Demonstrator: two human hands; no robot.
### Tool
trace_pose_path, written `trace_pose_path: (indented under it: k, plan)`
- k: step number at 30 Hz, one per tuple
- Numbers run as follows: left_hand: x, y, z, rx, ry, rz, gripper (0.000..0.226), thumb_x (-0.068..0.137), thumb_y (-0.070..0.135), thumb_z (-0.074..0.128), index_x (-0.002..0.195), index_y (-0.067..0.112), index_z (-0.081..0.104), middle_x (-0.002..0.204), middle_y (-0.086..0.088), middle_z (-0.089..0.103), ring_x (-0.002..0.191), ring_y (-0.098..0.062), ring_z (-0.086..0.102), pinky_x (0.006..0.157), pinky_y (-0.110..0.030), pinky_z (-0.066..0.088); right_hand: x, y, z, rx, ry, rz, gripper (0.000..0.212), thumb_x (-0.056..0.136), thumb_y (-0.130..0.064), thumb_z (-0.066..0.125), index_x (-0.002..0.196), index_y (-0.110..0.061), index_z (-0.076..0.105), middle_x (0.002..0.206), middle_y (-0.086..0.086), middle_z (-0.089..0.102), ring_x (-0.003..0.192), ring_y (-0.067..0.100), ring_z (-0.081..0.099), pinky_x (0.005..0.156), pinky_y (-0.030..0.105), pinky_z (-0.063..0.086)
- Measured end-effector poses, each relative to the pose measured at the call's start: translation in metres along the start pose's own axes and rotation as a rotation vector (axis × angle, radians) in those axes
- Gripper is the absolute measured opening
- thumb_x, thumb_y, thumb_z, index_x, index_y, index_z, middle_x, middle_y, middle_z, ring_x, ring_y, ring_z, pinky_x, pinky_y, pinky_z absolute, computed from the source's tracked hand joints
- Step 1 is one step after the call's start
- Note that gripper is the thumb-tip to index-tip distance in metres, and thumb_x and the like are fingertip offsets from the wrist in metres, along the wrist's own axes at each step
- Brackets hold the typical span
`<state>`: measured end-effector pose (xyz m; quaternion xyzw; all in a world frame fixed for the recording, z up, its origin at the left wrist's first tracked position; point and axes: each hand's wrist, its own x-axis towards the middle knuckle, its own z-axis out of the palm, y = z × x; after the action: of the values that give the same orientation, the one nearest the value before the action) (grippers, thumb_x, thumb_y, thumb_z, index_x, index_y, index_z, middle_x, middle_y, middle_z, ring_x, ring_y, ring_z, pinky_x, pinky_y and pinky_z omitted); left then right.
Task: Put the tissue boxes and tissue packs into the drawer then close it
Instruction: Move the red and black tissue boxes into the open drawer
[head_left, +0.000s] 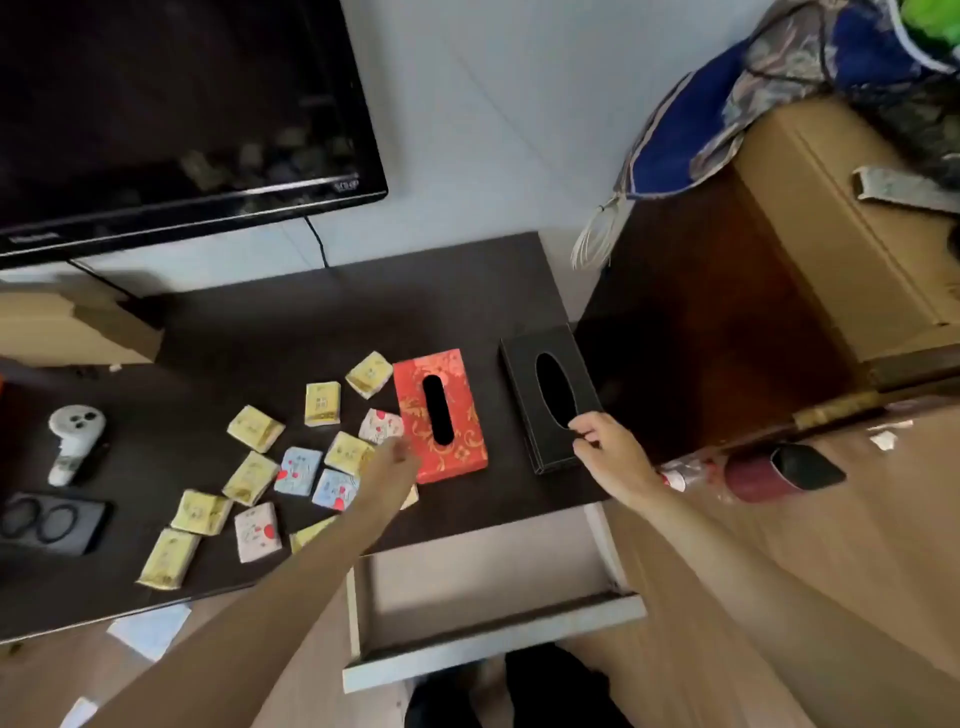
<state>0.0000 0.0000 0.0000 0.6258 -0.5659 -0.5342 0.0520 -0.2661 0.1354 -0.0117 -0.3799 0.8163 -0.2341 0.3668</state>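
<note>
my right hand (605, 447) has its fingers pinched on the near end of the black tissue box (550, 397), bench right. left hand (392, 462) is blurred beside the red tissue box (439, 415), grip unclear. tissue packs (254, 478) lie scattered left; drawer (493, 649) open, near.

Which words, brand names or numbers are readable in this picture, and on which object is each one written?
No text can be read with certainty.
TV, bezel at lower left: a brand mark, too blurred to read.
TV, bezel at lower right: a small logo, too blurred to read.
Yellow packs: small print, too small to read.
Red box: only a gold pattern, no words.
Black box: no text visible.
</note>
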Motion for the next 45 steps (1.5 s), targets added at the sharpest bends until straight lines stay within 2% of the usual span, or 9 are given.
trace_pose_path:
  k: [4, 7, 11, 20, 28, 32, 35, 40, 45]
  plan:
    - [0.046, 0.02, 0.026, 0.132, 0.143, 0.089, 0.014, 0.082, 0.01, 0.062, 0.096, 0.01, 0.059, 0.095, -0.013, 0.063, 0.088, -0.033, 0.06, 0.07, -0.044, 0.049, 0.05, 0.009, 0.002, -0.05, 0.118, 0.068, 0.052, 0.098, -0.011, 0.065, 0.147, -0.011, 0.048, 0.15, 0.011, 0.05, 0.139, 0.028, 0.046, 0.11, 0.043, 0.044]
    - [0.072, 0.005, 0.055, 0.234, 0.191, 0.055, 0.06, 0.081, 0.014, 0.064, 0.134, 0.003, 0.04, 0.141, -0.018, 0.041, 0.131, -0.039, 0.037, 0.105, -0.051, 0.038, 0.082, 0.025, 0.017, 0.008, 0.14, 0.127, 0.065, 0.097, -0.016, 0.068, 0.153, -0.009, 0.037, 0.155, 0.014, 0.045, 0.142, 0.034, 0.043, 0.112, 0.051, 0.044]
    - [0.103, -0.002, 0.067, 0.132, 0.335, 0.098, 0.077, 0.082, 0.012, 0.062, 0.149, 0.007, 0.023, 0.154, -0.014, 0.024, 0.143, -0.032, 0.018, 0.116, -0.046, 0.021, 0.111, 0.045, 0.035, 0.068, 0.164, 0.209, 0.068, 0.1, -0.032, 0.063, 0.157, -0.016, 0.03, 0.157, 0.01, 0.045, 0.14, 0.035, 0.048, 0.108, 0.057, 0.046]
    - [0.134, -0.022, 0.056, -0.098, 0.304, 0.052, 0.048, 0.084, 0.019, 0.064, 0.127, 0.019, 0.044, 0.106, 0.006, 0.058, 0.105, -0.023, 0.06, 0.089, -0.041, 0.049, 0.116, 0.063, 0.057, -0.077, 0.431, 0.142, 0.051, 0.091, -0.037, 0.066, 0.138, -0.023, 0.051, 0.121, 0.002, 0.072, 0.104, 0.032, 0.07, 0.082, 0.037, 0.051]
    - [0.085, -0.014, 0.062, -0.267, 0.307, 0.185, 0.061, 0.078, 0.009, 0.069, 0.132, 0.025, 0.045, 0.121, 0.007, 0.06, 0.113, -0.013, 0.058, 0.098, -0.034, 0.049, 0.077, 0.059, 0.043, 0.222, 0.352, 0.359, 0.047, 0.075, -0.023, 0.079, 0.119, -0.036, 0.068, 0.107, -0.011, 0.075, 0.1, 0.019, 0.07, 0.082, 0.037, 0.058]
    - [0.029, -0.049, 0.074, -0.408, 0.262, 0.194, 0.065, 0.076, 0.009, 0.067, 0.132, 0.031, 0.044, 0.116, 0.014, 0.062, 0.104, 0.002, 0.06, 0.086, -0.021, 0.052, 0.003, 0.08, 0.066, 0.41, 0.38, 0.385, 0.047, 0.073, -0.022, 0.078, 0.107, -0.053, 0.067, 0.098, -0.022, 0.075, 0.087, 0.001, 0.072, 0.067, 0.024, 0.059]
    - [-0.005, -0.086, 0.087, -0.441, 0.242, 0.147, 0.065, 0.076, 0.008, 0.068, 0.133, 0.029, 0.045, 0.114, 0.013, 0.064, 0.101, 0.002, 0.062, 0.091, -0.03, 0.054, -0.039, 0.093, 0.091, 0.521, 0.443, 0.429, 0.044, 0.072, -0.026, 0.077, 0.111, -0.045, 0.068, 0.095, -0.024, 0.076, 0.08, -0.003, 0.073, 0.058, 0.018, 0.058]
    - [-0.036, -0.142, 0.105, -0.396, 0.269, 0.071, 0.076, 0.076, 0.01, 0.073, 0.141, 0.032, 0.04, 0.127, 0.012, 0.057, 0.112, 0.003, 0.057, 0.096, -0.028, 0.052, -0.065, 0.111, 0.135, 0.518, 0.521, 0.409, 0.044, 0.073, -0.018, 0.076, 0.115, -0.028, 0.069, 0.095, -0.004, 0.076, 0.089, 0.011, 0.073, 0.077, 0.028, 0.062]
    - [-0.044, -0.184, 0.124, -0.357, 0.336, 0.107, 0.069, 0.077, 0.015, 0.075, 0.135, 0.032, 0.043, 0.124, 0.008, 0.058, 0.114, -0.005, 0.059, 0.095, -0.035, 0.055, -0.07, 0.126, 0.157, 0.476, 0.503, 0.283, 0.068, 0.077, -0.003, 0.073, 0.141, -0.014, 0.054, 0.128, 0.019, 0.065, 0.116, 0.034, 0.065, 0.102, 0.051, 0.054]
